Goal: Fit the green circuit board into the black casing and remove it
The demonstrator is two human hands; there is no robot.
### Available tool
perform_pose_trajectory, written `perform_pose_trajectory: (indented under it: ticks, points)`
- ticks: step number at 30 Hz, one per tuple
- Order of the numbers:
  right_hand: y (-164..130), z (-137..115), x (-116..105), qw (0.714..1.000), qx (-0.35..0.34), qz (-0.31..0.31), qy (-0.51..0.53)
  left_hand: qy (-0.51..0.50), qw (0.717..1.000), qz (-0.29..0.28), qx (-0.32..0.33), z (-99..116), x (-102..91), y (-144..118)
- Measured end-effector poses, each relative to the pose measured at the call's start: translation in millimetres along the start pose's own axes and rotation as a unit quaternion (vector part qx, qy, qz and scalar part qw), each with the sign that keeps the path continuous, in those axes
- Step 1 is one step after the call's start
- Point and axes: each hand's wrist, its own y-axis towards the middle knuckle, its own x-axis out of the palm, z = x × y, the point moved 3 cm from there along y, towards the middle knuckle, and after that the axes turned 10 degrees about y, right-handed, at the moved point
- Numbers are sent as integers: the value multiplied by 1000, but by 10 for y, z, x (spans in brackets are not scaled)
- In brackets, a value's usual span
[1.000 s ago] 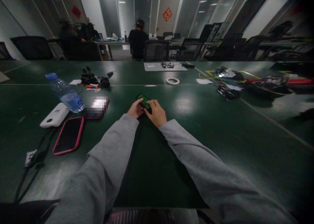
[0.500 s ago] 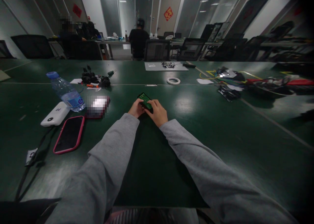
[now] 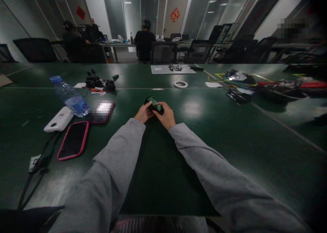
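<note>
Between my two hands is a small green circuit board [image 3: 156,104] with a black casing around its edge. My left hand [image 3: 143,113] grips its near left side, the thumb lying along the casing. On the right, my right hand [image 3: 166,115] closes on the other end, fingers over the far edge and thumb on the near side. Fingers cover parts of the board, and its underside is hidden. Both hands are held over the green table [image 3: 168,178], forearms stretched forward in grey sleeves.
To the left are a water bottle [image 3: 70,96], a white power bank [image 3: 59,120] with a cable, and a pink-edged phone [image 3: 73,141]. Farther off lie black parts [image 3: 95,82], a tape roll [image 3: 181,84], a grey panel [image 3: 163,69] and tangled cables [image 3: 273,90]. People sit beyond.
The board has tilted between my hands, so its black side edge now shows more and its green face less. Both hands keep their hold in nearly the same spot.
</note>
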Motion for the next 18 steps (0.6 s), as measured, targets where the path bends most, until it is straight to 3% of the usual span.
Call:
perform_pose_trajectory:
  ticks: [2, 3, 5, 7, 10, 14, 16, 18]
  points:
    - [63, 103, -31, 985, 87, 34, 147, -1, 1000, 1, 11, 16, 6, 0]
    - [84, 155, -32, 961, 145, 48, 231, -3, 1000, 4, 23, 27, 6, 3]
    - [98, 227, 2, 881, 259, 66, 390, -6, 999, 3, 47, 42, 4, 11]
    - [88, 238, 56, 794, 328, 66, 507, 0, 998, -9, 61, 41, 2, 18]
    - [59, 195, 105, 719, 358, 58, 593, 16, 997, -24, 70, 21, -5, 16]
    - [14, 154, 124, 676, 376, 35, 632, 39, 994, -47, 87, 6, -3, -6]
    - [6, 157, 119, 681, 373, 17, 629, 47, 993, -51, 93, 7, -3, -11]
    - [9, 181, 108, 707, 362, 2, 608, 52, 992, -45, 103, 18, -9, -9]
